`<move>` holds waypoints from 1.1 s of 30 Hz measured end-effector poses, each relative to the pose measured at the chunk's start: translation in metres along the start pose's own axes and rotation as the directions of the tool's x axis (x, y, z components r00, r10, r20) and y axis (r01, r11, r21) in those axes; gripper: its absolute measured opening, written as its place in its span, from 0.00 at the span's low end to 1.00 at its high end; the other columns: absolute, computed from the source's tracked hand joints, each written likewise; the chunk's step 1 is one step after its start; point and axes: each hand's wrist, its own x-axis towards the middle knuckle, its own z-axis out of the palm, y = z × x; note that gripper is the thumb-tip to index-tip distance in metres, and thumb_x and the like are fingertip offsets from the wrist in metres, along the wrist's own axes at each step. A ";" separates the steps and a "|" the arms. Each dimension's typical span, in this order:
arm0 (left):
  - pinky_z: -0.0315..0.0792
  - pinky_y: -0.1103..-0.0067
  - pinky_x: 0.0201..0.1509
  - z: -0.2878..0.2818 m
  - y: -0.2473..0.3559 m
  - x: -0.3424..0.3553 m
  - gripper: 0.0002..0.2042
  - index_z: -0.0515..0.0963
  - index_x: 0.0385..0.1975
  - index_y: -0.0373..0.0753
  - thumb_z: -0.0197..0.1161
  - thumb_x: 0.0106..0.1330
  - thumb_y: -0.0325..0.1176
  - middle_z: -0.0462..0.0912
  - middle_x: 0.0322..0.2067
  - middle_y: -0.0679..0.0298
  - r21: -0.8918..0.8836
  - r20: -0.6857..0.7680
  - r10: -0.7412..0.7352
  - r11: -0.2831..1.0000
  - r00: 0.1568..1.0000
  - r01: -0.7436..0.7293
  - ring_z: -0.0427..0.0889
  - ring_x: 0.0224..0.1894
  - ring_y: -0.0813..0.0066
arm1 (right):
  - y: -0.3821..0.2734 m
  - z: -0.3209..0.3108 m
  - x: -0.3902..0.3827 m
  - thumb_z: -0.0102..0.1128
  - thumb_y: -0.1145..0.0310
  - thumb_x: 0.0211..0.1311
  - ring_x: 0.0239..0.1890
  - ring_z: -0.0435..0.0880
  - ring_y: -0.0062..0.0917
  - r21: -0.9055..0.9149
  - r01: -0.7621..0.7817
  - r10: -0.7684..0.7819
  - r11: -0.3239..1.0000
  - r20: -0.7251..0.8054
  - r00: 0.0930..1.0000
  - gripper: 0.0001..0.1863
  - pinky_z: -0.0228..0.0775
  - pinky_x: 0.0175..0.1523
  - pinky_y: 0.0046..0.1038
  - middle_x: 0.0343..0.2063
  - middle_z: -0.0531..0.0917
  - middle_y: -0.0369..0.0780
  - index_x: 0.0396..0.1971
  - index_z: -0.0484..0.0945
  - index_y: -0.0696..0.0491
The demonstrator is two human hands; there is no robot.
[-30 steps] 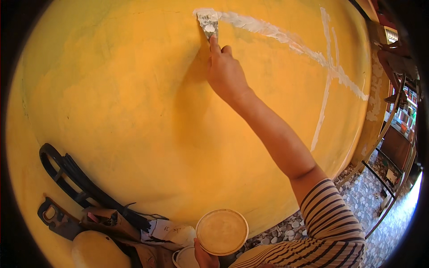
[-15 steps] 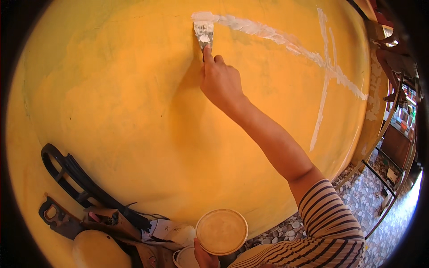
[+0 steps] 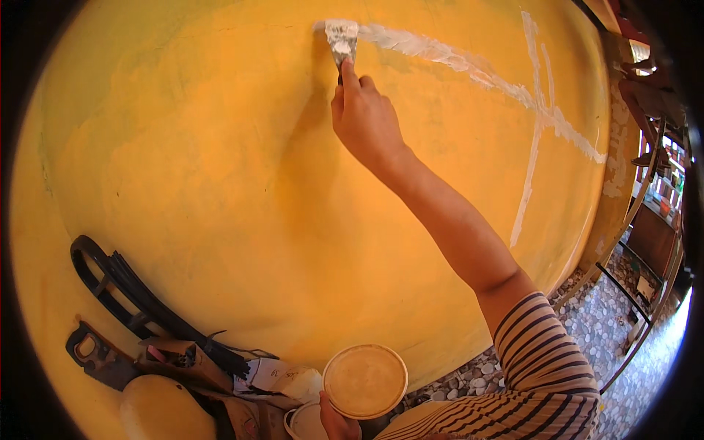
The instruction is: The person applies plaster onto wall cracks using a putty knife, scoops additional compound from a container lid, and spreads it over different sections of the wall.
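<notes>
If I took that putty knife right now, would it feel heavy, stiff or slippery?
The putty knife is probably light: it looks small, and the right hand alone holds it. Its flat, flared blade may flex a little when pushed. White paste smeared on that blade likely makes it slick to touch.

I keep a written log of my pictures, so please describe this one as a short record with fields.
Right grip: holds putty knife, white paste on its blade
Left grip: holds round rimmed object; lid or tub, unclear
Wall: yellow, with white streaks crossing toward the right
Lower left: handsaw, black curved strips
Floor: pebble-patterned
</notes>
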 end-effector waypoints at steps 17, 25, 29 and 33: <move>0.68 0.72 0.60 0.025 -0.020 -0.004 0.24 0.69 0.56 0.32 0.46 0.75 0.49 0.78 0.52 0.53 -0.913 0.288 -0.823 -0.081 0.490 0.400 0.76 0.53 0.60 | -0.001 0.007 -0.014 0.49 0.69 0.65 0.24 0.81 0.46 0.054 -0.021 0.018 0.998 0.052 0.999 0.29 0.75 0.27 0.41 0.31 0.77 0.56 0.61 0.60 0.72; 0.67 0.69 0.61 0.019 -0.010 -0.018 0.31 0.67 0.58 0.31 0.50 0.69 0.55 0.76 0.54 0.51 -0.321 -0.067 -0.328 0.901 0.942 0.291 0.75 0.55 0.59 | 0.003 0.002 -0.001 0.50 0.69 0.65 0.23 0.81 0.44 0.052 -0.025 0.024 0.998 0.001 1.000 0.30 0.76 0.27 0.39 0.30 0.77 0.55 0.62 0.59 0.72; 0.68 0.70 0.62 0.022 -0.018 -0.016 0.27 0.68 0.58 0.33 0.39 0.74 0.51 0.76 0.55 0.54 -0.558 0.025 -0.470 0.726 0.883 0.402 0.75 0.56 0.63 | -0.003 0.005 -0.026 0.49 0.70 0.65 0.22 0.81 0.43 0.071 0.047 -0.049 0.996 0.027 0.998 0.28 0.75 0.27 0.39 0.30 0.77 0.55 0.62 0.59 0.70; 0.69 0.71 0.63 0.020 -0.021 -0.015 0.25 0.68 0.58 0.34 0.29 0.79 0.46 0.77 0.55 0.57 -0.772 0.158 -0.574 0.436 0.803 0.463 0.75 0.56 0.66 | 0.003 -0.024 -0.021 0.44 0.69 0.72 0.21 0.80 0.34 0.687 -0.048 0.014 0.725 0.055 0.998 0.23 0.73 0.26 0.33 0.30 0.78 0.48 0.61 0.59 0.65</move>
